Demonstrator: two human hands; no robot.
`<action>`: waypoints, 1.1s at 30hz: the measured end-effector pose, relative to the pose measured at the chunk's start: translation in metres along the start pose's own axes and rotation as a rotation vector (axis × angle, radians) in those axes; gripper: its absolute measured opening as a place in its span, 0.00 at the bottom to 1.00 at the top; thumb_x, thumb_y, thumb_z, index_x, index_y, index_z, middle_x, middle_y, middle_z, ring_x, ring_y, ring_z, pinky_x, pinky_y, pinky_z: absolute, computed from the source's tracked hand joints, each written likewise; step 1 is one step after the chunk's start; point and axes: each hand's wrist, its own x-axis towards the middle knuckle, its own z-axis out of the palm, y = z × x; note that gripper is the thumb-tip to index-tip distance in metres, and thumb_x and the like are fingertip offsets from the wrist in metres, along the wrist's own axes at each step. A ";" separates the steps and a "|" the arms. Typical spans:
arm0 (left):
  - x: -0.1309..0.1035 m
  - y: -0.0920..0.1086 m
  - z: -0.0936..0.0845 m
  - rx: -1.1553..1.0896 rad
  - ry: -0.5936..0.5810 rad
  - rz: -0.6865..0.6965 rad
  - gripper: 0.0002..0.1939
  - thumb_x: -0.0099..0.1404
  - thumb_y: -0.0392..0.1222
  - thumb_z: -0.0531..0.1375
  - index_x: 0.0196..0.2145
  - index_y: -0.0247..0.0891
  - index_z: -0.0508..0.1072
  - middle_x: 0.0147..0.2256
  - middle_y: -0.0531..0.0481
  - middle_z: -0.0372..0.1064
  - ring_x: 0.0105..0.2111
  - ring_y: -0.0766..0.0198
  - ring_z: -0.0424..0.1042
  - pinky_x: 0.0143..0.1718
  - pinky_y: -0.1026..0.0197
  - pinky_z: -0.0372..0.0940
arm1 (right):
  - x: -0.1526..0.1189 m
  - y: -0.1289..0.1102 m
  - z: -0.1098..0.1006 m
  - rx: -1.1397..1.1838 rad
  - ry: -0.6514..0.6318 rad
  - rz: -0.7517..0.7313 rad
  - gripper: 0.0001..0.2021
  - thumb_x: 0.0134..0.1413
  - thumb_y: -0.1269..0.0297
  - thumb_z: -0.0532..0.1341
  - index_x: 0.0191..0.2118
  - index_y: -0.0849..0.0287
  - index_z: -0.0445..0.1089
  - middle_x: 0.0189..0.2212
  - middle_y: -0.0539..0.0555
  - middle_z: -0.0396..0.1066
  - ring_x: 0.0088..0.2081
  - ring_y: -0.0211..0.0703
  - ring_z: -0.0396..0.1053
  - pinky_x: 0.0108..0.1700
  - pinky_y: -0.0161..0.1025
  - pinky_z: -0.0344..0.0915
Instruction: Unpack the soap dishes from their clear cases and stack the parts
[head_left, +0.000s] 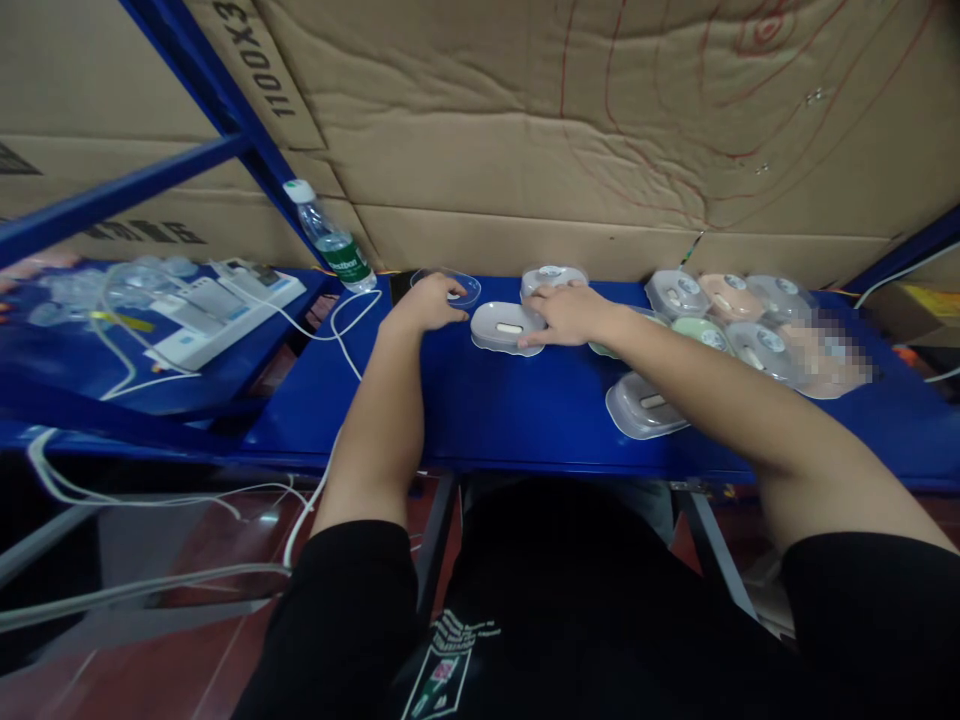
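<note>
Left hand [433, 303]: at ten o'clock from the grey pack [491, 322], bent over a clear dish [469, 291]; fingers half curled, tips partly hidden, so whether it has hold of the dish cannot be told.
Right hand [570, 315]: at three o'clock, fingers loosely spread, thumb at the grey pack's right end, fingertips at the front of the rear pack [555, 274]; whether it grips either cannot be told.
Grey pack: on the table [495, 410], between the hands, a pale oblong showing on top.
Hidden: the right hand covers much of the rear pack; the right forearm [675, 375] crosses the front pack [641, 408] at four o'clock and a green edge above it.
Hard to read: a pixelated patch [832, 350] masks part of the cluster [761, 300] at three o'clock, grey, peach and green; its labels are too small to read.
Cut off: both black sleeves [345, 590], at the bottom edge.
Surface: flat, blue; a bottle [343, 252] with a green label leans at ten o'clock, a white cable [339, 330] near its base.
Room: cardboard [465, 170] at twelve, red curves at one, sideways print at eleven; blue frame [202, 85] at ten; reddish floor [202, 640] at seven.
</note>
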 end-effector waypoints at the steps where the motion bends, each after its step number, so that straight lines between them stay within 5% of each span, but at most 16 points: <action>1: 0.001 0.001 0.004 0.036 -0.016 -0.016 0.15 0.52 0.43 0.77 0.38 0.41 0.85 0.46 0.43 0.83 0.55 0.43 0.78 0.63 0.48 0.70 | 0.000 -0.001 -0.006 0.004 -0.006 0.006 0.45 0.66 0.24 0.61 0.70 0.59 0.76 0.70 0.73 0.74 0.67 0.79 0.73 0.69 0.69 0.66; 6: -0.001 0.002 0.001 -0.040 0.105 -0.014 0.08 0.64 0.47 0.71 0.34 0.42 0.80 0.43 0.43 0.83 0.51 0.46 0.78 0.58 0.48 0.70 | -0.002 -0.006 -0.025 0.038 0.045 0.035 0.48 0.67 0.25 0.61 0.78 0.58 0.67 0.74 0.72 0.70 0.72 0.80 0.68 0.73 0.71 0.62; 10: -0.008 0.009 -0.020 -0.349 0.359 -0.023 0.14 0.71 0.56 0.69 0.40 0.44 0.76 0.41 0.45 0.83 0.42 0.55 0.77 0.44 0.55 0.72 | 0.002 -0.003 -0.025 0.082 0.172 0.035 0.58 0.64 0.29 0.67 0.86 0.58 0.48 0.79 0.73 0.62 0.76 0.81 0.62 0.76 0.72 0.58; 13: -0.015 0.027 -0.030 -0.651 0.416 0.022 0.18 0.77 0.64 0.64 0.44 0.46 0.73 0.44 0.45 0.84 0.33 0.60 0.75 0.32 0.59 0.67 | 0.010 -0.002 -0.029 0.090 0.281 0.022 0.63 0.63 0.33 0.70 0.88 0.58 0.37 0.82 0.73 0.56 0.80 0.81 0.56 0.78 0.74 0.55; 18: -0.026 0.062 -0.031 -0.912 0.285 0.034 0.25 0.77 0.71 0.64 0.50 0.48 0.72 0.46 0.45 0.85 0.28 0.62 0.76 0.24 0.61 0.62 | 0.017 -0.009 -0.039 0.070 0.356 0.004 0.65 0.66 0.38 0.70 0.88 0.53 0.24 0.84 0.70 0.47 0.82 0.80 0.49 0.78 0.77 0.57; 22: -0.025 0.064 -0.023 -0.975 0.195 -0.005 0.24 0.78 0.69 0.64 0.53 0.47 0.72 0.46 0.45 0.85 0.28 0.63 0.77 0.25 0.61 0.64 | 0.015 -0.016 -0.037 0.053 0.338 0.015 0.67 0.65 0.40 0.71 0.87 0.51 0.19 0.84 0.71 0.44 0.82 0.83 0.49 0.76 0.76 0.61; 30: -0.020 0.046 -0.015 -1.077 -0.010 -0.021 0.24 0.76 0.64 0.68 0.55 0.44 0.73 0.44 0.45 0.84 0.31 0.63 0.83 0.26 0.64 0.67 | 0.011 -0.012 -0.028 0.187 0.258 0.099 0.68 0.57 0.41 0.73 0.88 0.59 0.31 0.77 0.74 0.59 0.70 0.81 0.69 0.68 0.67 0.72; 33: -0.023 0.045 -0.023 -1.036 -0.047 -0.034 0.33 0.71 0.60 0.74 0.65 0.42 0.71 0.48 0.40 0.85 0.32 0.61 0.84 0.27 0.65 0.67 | 0.008 -0.001 -0.024 0.184 0.205 0.063 0.69 0.53 0.40 0.74 0.88 0.58 0.36 0.76 0.72 0.63 0.69 0.80 0.71 0.68 0.64 0.73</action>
